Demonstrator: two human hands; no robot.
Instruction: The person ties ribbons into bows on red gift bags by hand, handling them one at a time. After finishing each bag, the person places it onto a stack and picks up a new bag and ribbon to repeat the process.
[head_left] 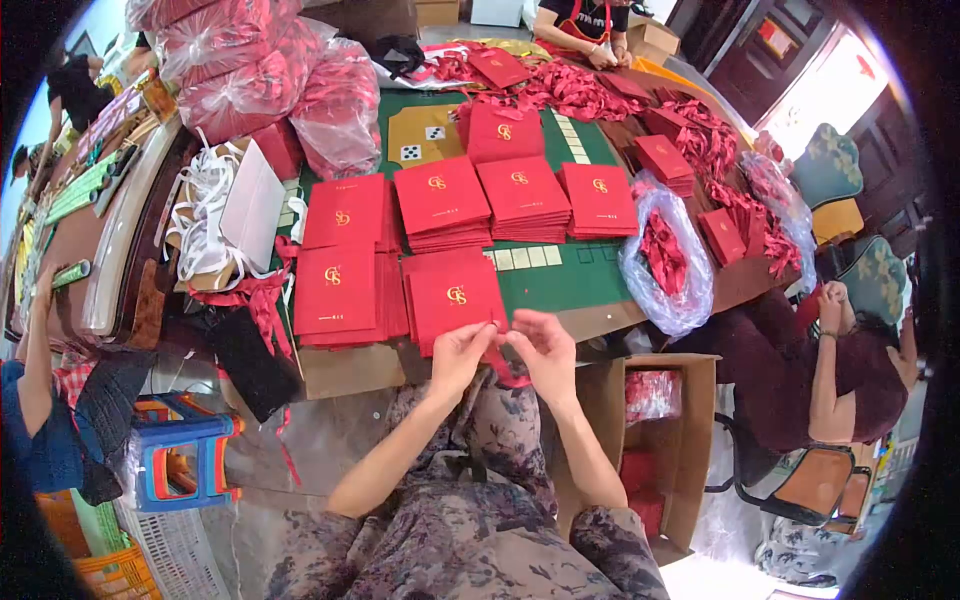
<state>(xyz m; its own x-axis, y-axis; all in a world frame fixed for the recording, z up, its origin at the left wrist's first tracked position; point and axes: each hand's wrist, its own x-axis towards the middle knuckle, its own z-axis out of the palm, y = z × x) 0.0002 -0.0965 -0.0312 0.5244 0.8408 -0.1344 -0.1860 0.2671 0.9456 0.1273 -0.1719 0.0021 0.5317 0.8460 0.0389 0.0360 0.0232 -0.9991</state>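
Observation:
My left hand (pixel 460 358) and my right hand (pixel 545 352) meet in front of me, just past the table's front edge. Both are closed, thumb and fingers pinched on a thin red ribbon (pixel 513 377) whose loop hangs below them. Right behind my fingers lies a stack of flat red gift bags (pixel 450 300) with a gold logo, and my left hand overlaps its near edge. To the left is another such stack (pixel 335 290). Further back, more stacks of red bags (pixel 437 195) stand in a row.
A clear plastic bag of red ribbon (pixel 667 255) rests at the table's right edge. Left stands a white box of white ribbons (pixel 225 215). An open cardboard carton (pixel 690 460) is by my right leg, blue stools (pixel 180 450) are at left, and people sit around.

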